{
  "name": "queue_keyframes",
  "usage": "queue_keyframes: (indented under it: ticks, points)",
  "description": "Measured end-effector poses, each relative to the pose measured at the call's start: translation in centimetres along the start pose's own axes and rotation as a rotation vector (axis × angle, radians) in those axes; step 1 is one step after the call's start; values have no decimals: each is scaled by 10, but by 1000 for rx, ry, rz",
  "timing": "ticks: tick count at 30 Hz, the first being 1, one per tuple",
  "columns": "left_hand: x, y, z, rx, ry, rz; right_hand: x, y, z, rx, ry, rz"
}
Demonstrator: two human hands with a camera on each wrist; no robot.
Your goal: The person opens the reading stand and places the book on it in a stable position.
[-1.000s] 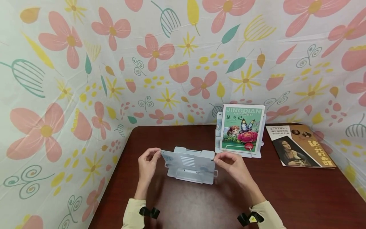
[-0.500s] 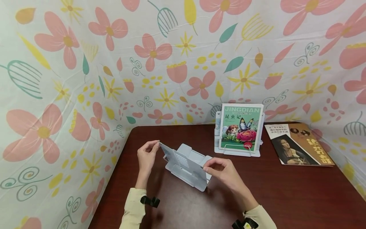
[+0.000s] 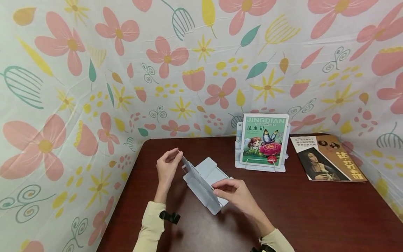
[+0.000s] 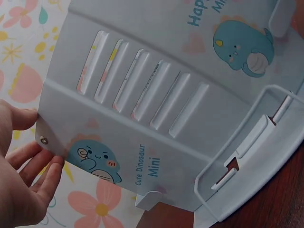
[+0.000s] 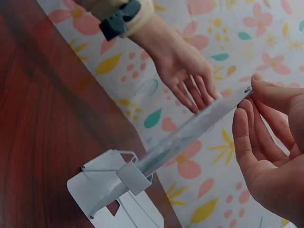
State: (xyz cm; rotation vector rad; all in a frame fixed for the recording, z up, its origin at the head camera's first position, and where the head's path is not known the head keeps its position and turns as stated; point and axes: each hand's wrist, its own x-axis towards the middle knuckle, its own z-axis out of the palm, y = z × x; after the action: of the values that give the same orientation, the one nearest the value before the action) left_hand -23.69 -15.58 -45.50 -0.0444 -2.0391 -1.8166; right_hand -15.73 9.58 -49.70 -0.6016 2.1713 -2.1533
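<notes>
A pale grey-blue metal book stand (image 3: 196, 176) stands angled on the dark table, its upright panel raised over its base. In the left wrist view, the panel (image 4: 137, 109) shows slots, blue dinosaur prints and a wire page holder (image 4: 202, 185) near the base. My left hand (image 3: 167, 167) pinches the panel's top left corner between thumb and fingers. At the other top corner, my right hand (image 3: 239, 192) holds the edge with thumb and fingertips. The right wrist view sees the panel (image 5: 194, 128) edge-on, with the right thumb by a small rivet.
Behind, to the right, a second stand (image 3: 238, 164) props up a green children's book (image 3: 264, 140). A brown and white book (image 3: 327, 159) lies flat on the dark wooden table (image 3: 315, 217) farther right. Flower-print cloth (image 3: 201, 70) hangs behind the table and at its left.
The book stand has turned so that its right side swings toward me. My right hand has come nearer and to the left with it; both hands keep hold of the corners.
</notes>
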Motion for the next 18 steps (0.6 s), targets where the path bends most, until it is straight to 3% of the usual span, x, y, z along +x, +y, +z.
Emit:
queue_keyframes:
  ticks: [8,18]
  points:
    - [4,-1,9,-5,-41,10,1,-3,19,14,-25,-48]
    - [22,-36,23,22,-57,-21,11,-2,42,1,-49,-89]
